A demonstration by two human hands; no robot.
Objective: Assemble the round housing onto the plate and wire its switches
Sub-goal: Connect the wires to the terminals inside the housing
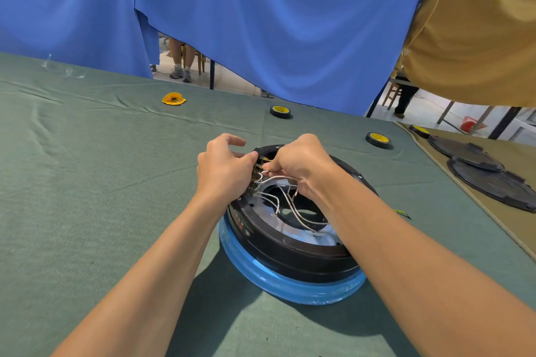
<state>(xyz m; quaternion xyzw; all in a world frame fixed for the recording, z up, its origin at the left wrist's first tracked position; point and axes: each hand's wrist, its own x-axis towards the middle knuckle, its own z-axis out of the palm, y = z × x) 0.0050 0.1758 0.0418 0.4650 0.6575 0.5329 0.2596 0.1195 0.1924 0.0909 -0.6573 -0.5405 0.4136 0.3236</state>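
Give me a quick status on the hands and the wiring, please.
Left hand pinches the switches at the housing rim; right hand pinches a white wire at them. Housing sits on the blue-wrapped plate. Tape rolls lie well clear.

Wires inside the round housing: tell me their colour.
White; the wires show best in the head view, looping across the open middle of the round housing.

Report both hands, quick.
Left hand: pinching the switch block on the round housing.
Right hand: pinching a white wire at that switch block.
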